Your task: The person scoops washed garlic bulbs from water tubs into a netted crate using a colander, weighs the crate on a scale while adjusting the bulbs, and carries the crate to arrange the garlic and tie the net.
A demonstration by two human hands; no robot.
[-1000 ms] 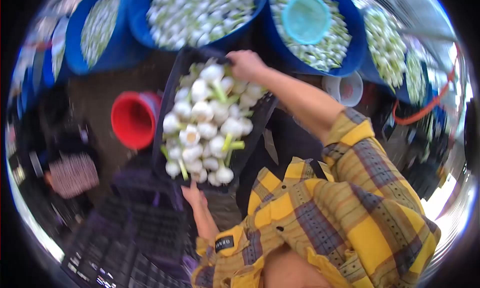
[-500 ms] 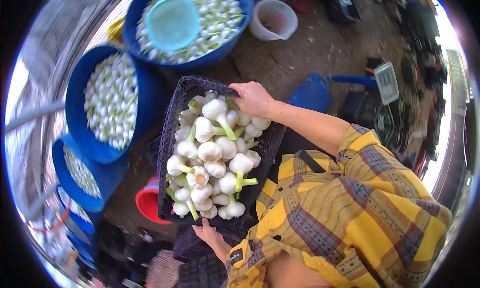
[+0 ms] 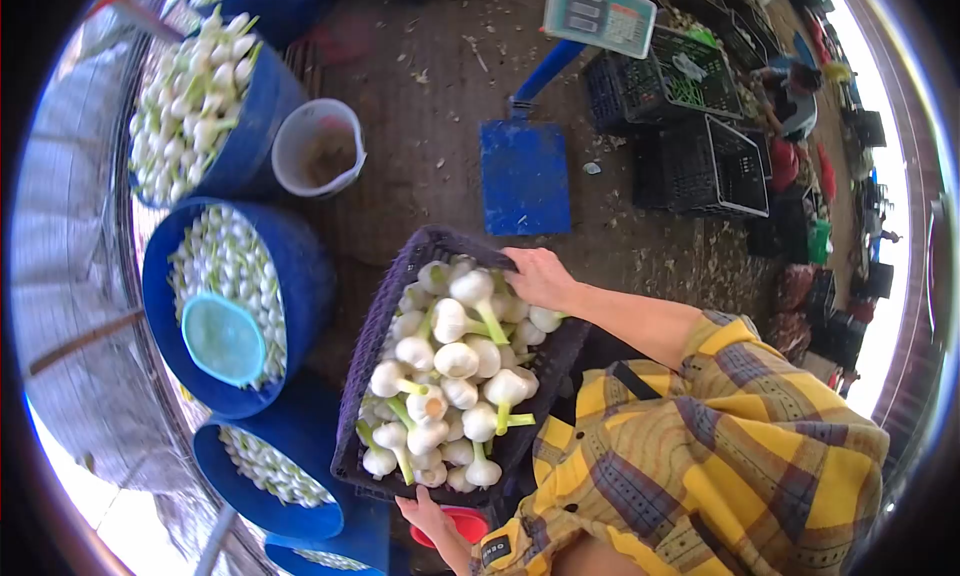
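A dark crate (image 3: 362, 396) full of white garlic bulbs (image 3: 457, 361) with short green stems hangs in front of my torso, slightly tilted in the view. My right hand (image 3: 540, 279) grips its upper right rim, fingers hooked over the edge. At the bottom edge my left hand (image 3: 425, 513) holds the crate, its fingers partly hidden beneath. Just under that hand a red bucket (image 3: 462, 524) shows in part.
Blue tubs of garlic (image 3: 325, 276) line the left, one holding a turquoise basin (image 3: 223, 339). A white bucket (image 3: 318, 148) stands near them. Ahead is a blue scale platform (image 3: 525, 176) with a display (image 3: 600, 14). Black crates (image 3: 705, 166) and a person (image 3: 795, 101) are at right.
The view has swung round, so the tubs now lie along the left and the scale platform and black crates have come into sight. Both hands still hold the garlic crate.
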